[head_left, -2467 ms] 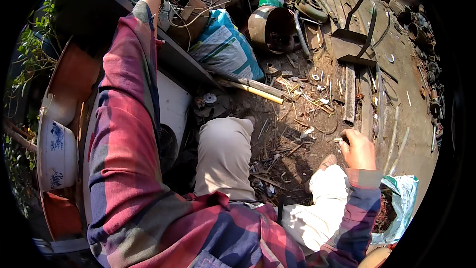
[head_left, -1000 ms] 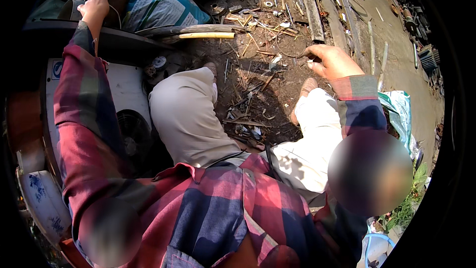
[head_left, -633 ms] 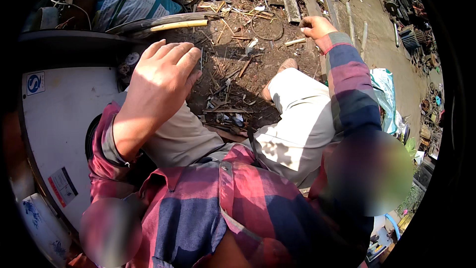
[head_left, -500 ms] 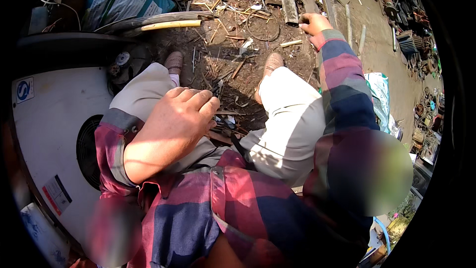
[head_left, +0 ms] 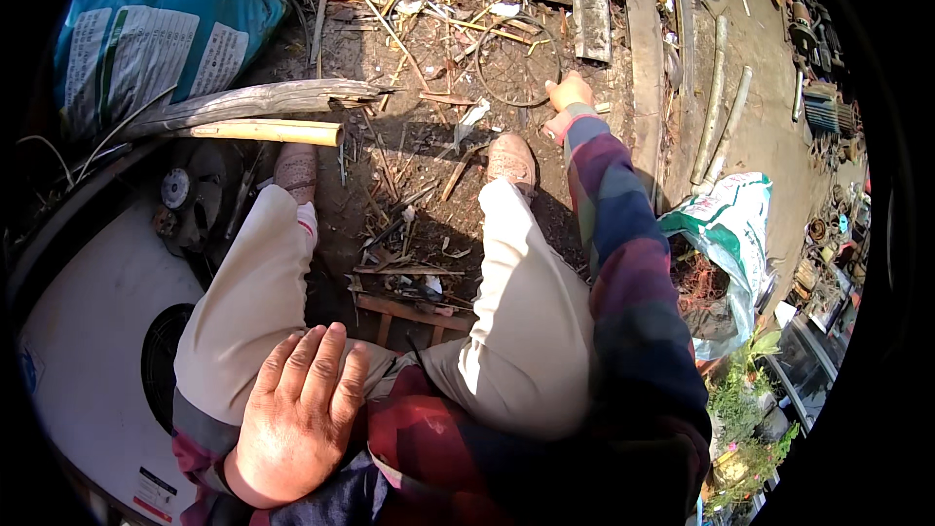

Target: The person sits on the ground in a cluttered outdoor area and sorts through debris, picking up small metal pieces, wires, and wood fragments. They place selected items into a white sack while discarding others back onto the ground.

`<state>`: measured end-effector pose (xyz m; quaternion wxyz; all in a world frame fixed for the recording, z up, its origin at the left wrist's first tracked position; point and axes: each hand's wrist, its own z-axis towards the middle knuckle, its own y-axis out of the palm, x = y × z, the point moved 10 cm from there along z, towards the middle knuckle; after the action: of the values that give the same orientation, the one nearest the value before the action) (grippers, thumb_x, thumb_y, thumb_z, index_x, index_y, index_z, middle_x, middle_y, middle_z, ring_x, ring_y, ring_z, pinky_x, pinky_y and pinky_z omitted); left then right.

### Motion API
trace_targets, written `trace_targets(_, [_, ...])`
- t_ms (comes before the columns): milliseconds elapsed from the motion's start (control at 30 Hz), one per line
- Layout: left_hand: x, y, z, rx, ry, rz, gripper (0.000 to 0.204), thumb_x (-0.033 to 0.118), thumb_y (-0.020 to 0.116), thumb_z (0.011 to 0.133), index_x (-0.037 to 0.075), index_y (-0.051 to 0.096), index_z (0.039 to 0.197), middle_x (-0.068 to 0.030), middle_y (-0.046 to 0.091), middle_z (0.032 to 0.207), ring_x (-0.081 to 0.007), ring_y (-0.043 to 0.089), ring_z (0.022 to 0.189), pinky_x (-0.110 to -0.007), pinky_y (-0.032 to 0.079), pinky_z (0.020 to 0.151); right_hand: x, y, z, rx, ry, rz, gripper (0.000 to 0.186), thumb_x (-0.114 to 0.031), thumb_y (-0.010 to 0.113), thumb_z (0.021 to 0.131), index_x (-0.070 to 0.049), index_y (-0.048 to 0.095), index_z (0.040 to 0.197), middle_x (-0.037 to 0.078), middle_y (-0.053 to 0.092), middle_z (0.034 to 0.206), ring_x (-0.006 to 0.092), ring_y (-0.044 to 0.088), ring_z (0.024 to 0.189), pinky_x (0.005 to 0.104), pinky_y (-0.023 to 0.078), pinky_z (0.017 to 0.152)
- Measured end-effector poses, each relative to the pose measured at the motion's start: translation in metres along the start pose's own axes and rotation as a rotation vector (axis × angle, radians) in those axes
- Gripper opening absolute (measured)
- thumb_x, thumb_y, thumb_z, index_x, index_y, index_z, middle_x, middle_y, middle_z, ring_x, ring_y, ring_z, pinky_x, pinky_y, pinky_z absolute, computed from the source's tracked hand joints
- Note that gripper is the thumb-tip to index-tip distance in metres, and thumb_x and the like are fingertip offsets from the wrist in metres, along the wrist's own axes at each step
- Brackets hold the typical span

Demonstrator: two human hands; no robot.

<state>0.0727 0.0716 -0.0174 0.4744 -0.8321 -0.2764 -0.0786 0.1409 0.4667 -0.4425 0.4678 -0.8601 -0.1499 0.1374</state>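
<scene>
My left hand (head_left: pixel 300 404) lies palm down over my lap by the left thigh. Its fingers are stretched out, with nothing seen in them. Out ahead, my right hand (head_left: pixel 573 93) reaches low toward the littered ground. Its thumb and forefinger are apart with nothing visible between them; the other fingers are partly hidden. The fingertips meet the right edge of a thin dark wire ring (head_left: pixel 479 66) in the picture, but I cannot tell whether they touch it. A short pale stick (head_left: pixel 602 107) lies just beside that hand.
A blue-and-white sack (head_left: pixel 127 49), a weathered branch (head_left: pixel 253 107) and a yellow pole (head_left: pixel 263 130) lie at left. A white appliance casing (head_left: pixel 97 331) stands by my left leg. Right are planks (head_left: pixel 591 5), an open sack (head_left: pixel 730 224) holding reddish strands, and scrap metal (head_left: pixel 828 115).
My right hand has moved away from the plank end, nearer my feet and the wire ring. My left hand has drawn back toward my lap and flattened. The view has shifted.
</scene>
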Motion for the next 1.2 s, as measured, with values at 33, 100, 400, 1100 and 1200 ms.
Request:
trace_targets(33, [-0.007, 0.001, 0.004, -0.015, -0.049, -0.003, 0.046, 0.016, 0.054, 0.081, -0.002, 0.049, 0.122, -0.0209, 0.052, 0.123, -0.0335, 0.053, 0.111, -0.047, 0.04, 0.098, -0.002, 0.003, 0.006, 0.045, -0.033, -0.029, 0.046, -0.031, 0.069, 0.08, 0.0, 0.057, 0.111, 0.02, 0.066, 0.1, 0.0322, 0.064, 0.096, 0.0398, 0.05, 0.083])
trace_targets(100, [-0.019, 0.001, 0.012, -0.046, -0.098, 0.0, 0.048, 0.015, 0.057, 0.079, -0.001, 0.047, 0.123, -0.0215, 0.051, 0.124, -0.0347, 0.053, 0.11, -0.047, 0.04, 0.097, 0.02, 0.021, 0.023, -0.038, 0.007, 0.037, 0.041, -0.026, 0.071, 0.078, 0.0, 0.057, 0.106, 0.018, 0.067, 0.095, 0.0278, 0.067, 0.086, 0.0367, 0.052, 0.075])
trace_targets(400, [-0.023, -0.011, 0.025, -0.027, -0.191, -0.02, 0.066, 0.01, 0.07, 0.062, 0.002, 0.048, 0.123, -0.0189, 0.052, 0.124, -0.0358, 0.053, 0.112, -0.049, 0.042, 0.095, 0.017, -0.004, -0.026, -0.417, 0.079, 0.875, 0.009, -0.007, 0.06, 0.088, -0.007, 0.051, 0.088, 0.006, 0.062, 0.074, 0.0089, 0.051, 0.048, 0.0247, 0.034, 0.037])
trace_targets(1100, [0.002, 0.02, -0.004, -0.024, -0.104, 0.012, 0.065, 0.009, 0.068, 0.066, 0.002, 0.045, 0.126, -0.019, 0.05, 0.126, -0.0358, 0.051, 0.113, -0.048, 0.041, 0.096, 0.066, -0.116, -0.201, 0.032, -0.27, 1.426, 0.015, -0.007, 0.059, 0.09, -0.005, 0.054, 0.104, 0.005, 0.06, 0.084, 0.0118, 0.057, 0.064, 0.0231, 0.043, 0.054])
trace_targets(1200, [-0.002, 0.021, 0.004, -0.052, -0.112, -0.004, 0.065, 0.008, 0.068, 0.065, 0.002, 0.046, 0.126, -0.0192, 0.049, 0.127, -0.0358, 0.051, 0.114, -0.048, 0.041, 0.096, 0.064, -0.123, -0.194, -0.067, -0.263, 1.99, 0.011, -0.012, 0.051, 0.095, -0.005, 0.054, 0.104, 0.011, 0.059, 0.095, 0.0156, 0.056, 0.075, 0.024, 0.043, 0.056])
